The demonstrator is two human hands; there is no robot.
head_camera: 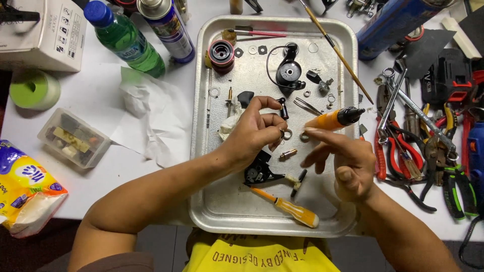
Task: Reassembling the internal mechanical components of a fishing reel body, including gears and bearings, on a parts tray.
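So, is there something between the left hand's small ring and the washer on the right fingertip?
Nothing visible. The left hand holds a small ring, the right hand a washer; only bare metal tray shows in the gap.

Both forearms are bare from the elbow down, with no sleeve, glove, watch or ring showing on either. The left hand and the right hand are bare too, the nails cut short and unpainted. At the left elbow a strip of brownish cloth shows. Along the bottom edge, between the two arms, lies a bright yellow garment with dark printed lettering across it, seen upside down from above.
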